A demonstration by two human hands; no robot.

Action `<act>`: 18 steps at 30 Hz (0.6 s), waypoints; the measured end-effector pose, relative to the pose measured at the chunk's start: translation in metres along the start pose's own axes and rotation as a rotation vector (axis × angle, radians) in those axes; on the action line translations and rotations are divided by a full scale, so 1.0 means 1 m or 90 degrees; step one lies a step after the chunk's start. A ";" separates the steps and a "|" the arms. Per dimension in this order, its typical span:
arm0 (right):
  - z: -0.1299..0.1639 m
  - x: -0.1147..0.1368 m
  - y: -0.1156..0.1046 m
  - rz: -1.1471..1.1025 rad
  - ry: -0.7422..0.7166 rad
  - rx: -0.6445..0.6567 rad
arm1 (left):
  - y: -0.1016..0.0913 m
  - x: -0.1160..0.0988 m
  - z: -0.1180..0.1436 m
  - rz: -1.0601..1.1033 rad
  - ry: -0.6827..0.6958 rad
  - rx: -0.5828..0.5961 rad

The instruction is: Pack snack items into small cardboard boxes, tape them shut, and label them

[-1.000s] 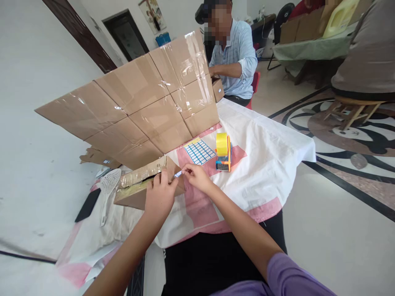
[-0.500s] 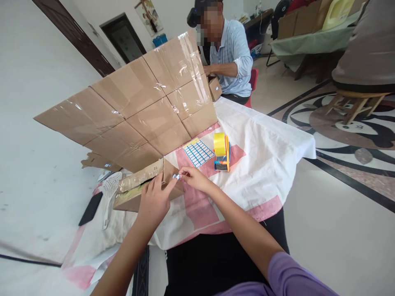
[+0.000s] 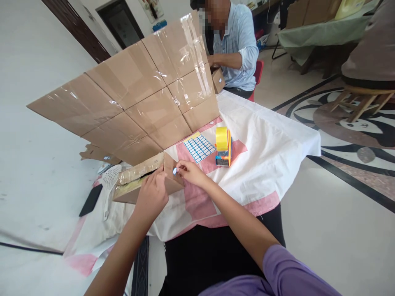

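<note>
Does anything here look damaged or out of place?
Yes. The small brown cardboard box under the left hand has wrinkled tape and a gaping top seam. A white slotted plastic spoon lies oddly among packing things.
</note>
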State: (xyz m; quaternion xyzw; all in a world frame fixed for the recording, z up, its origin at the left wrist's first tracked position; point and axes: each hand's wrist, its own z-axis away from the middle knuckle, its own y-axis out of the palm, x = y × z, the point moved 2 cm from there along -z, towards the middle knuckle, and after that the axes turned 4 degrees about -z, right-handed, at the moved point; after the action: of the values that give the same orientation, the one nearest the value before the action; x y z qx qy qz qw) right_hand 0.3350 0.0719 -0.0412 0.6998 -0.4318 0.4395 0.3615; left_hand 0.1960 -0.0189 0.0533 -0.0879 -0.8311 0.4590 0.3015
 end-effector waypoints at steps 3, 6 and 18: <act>-0.002 -0.001 0.001 0.006 0.000 -0.003 | -0.003 -0.001 -0.001 -0.002 -0.009 0.016; -0.003 -0.002 0.003 0.015 0.000 -0.008 | -0.004 -0.002 -0.002 -0.003 -0.008 0.018; -0.001 0.007 0.001 0.032 0.021 -0.013 | -0.005 -0.005 -0.003 -0.019 -0.020 0.022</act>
State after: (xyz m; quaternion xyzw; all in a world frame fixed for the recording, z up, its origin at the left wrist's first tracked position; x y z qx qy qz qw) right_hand 0.3352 0.0708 -0.0342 0.6776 -0.4477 0.4555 0.3645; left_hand 0.2022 -0.0219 0.0562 -0.0632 -0.8288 0.4702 0.2967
